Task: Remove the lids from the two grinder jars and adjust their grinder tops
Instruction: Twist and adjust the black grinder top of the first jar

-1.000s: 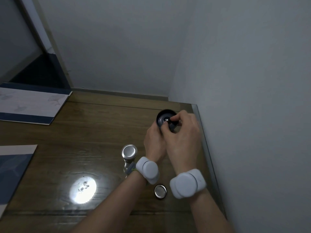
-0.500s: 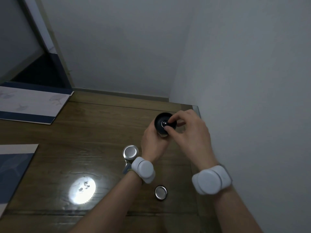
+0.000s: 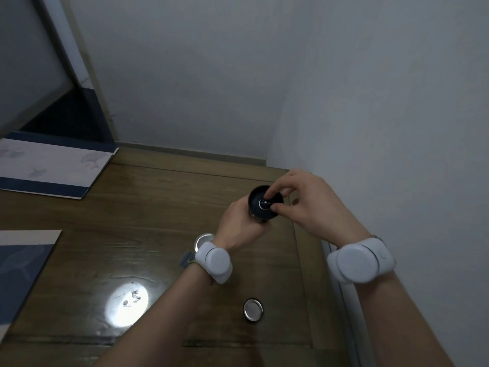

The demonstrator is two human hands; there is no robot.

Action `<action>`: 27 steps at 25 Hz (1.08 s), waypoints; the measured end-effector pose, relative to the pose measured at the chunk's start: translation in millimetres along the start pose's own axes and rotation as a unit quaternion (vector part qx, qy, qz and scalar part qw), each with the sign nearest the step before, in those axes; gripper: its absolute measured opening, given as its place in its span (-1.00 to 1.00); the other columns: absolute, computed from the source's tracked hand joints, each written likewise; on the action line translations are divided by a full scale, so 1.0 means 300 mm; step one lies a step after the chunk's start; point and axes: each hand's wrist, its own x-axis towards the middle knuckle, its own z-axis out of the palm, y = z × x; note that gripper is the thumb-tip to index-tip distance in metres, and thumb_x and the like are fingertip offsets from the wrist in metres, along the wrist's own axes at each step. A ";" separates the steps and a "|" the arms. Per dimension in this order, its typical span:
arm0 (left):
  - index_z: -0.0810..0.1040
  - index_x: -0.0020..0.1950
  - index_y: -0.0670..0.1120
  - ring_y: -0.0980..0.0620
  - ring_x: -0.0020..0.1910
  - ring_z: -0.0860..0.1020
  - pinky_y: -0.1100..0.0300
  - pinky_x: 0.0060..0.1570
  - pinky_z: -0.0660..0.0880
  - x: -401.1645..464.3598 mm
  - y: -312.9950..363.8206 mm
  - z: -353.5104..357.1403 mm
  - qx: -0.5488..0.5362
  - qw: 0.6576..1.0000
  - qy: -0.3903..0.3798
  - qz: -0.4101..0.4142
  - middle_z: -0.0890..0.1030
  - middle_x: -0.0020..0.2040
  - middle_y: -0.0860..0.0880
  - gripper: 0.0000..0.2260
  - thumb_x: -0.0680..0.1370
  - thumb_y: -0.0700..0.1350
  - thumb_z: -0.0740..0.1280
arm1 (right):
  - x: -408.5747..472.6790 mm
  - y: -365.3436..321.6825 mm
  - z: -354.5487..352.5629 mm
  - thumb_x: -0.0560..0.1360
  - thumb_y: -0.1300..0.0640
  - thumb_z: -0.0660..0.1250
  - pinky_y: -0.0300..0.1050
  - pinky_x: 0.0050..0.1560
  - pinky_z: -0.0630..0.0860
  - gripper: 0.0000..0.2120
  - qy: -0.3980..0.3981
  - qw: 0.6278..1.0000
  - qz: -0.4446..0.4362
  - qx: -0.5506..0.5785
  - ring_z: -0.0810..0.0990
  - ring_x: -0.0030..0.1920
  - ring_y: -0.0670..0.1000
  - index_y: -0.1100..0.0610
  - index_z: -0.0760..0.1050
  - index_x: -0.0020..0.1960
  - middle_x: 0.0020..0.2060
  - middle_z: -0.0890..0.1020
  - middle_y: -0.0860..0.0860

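Left hand (image 3: 239, 223): fingers wrapped round the grinder jar (image 3: 264, 206), holding it above the tabletop (image 3: 148, 223).
Right hand (image 3: 304, 200): fingertips pinching the centre knob of the jar's black grinder top.
Removed lid (image 3: 253, 309): on the tabletop, near edge.
Second jar (image 3: 203, 240): upright behind left wrist, lid on.

A brown wooden desk (image 3: 148, 215) with a glossy top sits in the corner where two plain grey-white walls (image 3: 201, 75) meet. A bright round glare of light (image 3: 126, 304) reflects off the wood near the front. At the far left a white board with a dark blue border (image 3: 50, 168) lies flat; another blue-and-pale sheet (image 3: 18, 271) lies nearer. Behind stands a pale slanted frame (image 3: 79, 64), perhaps a door or window edge, dark below.
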 end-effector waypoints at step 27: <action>0.65 0.02 0.05 -0.18 -0.06 0.71 -0.22 -0.10 0.66 0.009 0.010 -0.029 0.018 0.996 -0.086 -0.027 0.74 -0.09 -0.07 -0.55 0.13 -0.12 0.45 | -0.005 -0.005 0.031 0.45 0.12 0.52 0.06 0.12 0.57 -0.83 -0.031 0.996 0.047 0.073 0.61 -0.07 -0.04 -0.16 0.69 -0.07 -0.07 0.50 -0.11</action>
